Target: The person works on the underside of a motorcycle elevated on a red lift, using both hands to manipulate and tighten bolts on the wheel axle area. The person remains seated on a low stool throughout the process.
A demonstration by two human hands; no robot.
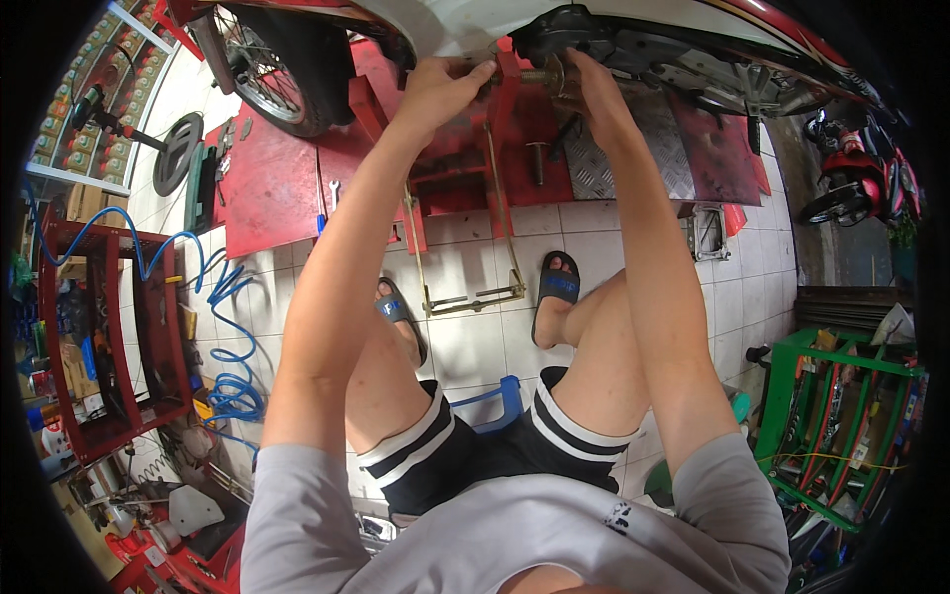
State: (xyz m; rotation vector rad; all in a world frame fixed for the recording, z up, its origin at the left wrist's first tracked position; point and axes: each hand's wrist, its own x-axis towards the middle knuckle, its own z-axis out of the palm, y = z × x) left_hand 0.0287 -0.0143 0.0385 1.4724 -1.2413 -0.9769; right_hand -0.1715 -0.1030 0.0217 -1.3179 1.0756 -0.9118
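A red metal stand (426, 178) rises from the red lift table beneath a motorcycle (445, 25). A threaded bolt (532, 75) runs sideways from its right upright and carries a round metal nut (556, 77). My right hand (597, 94) holds this nut from the right, its fingers partly hidden behind it. On the other side of the upright, my left hand (443, 94) is closed with thumb and fingers together; what they pinch is hidden. A second bolt (537, 161) stands on the table below. Brass-coloured rods (495, 188) hang from the stand toward the floor.
The red lift table (272, 198) holds a wrench (333, 193) and a treaded plate (643, 148). A red tool cart (119, 346) and coiled blue hose (233, 391) are on the left. A green rack (841, 396) stands right; another motorcycle (856, 173) is parked beyond.
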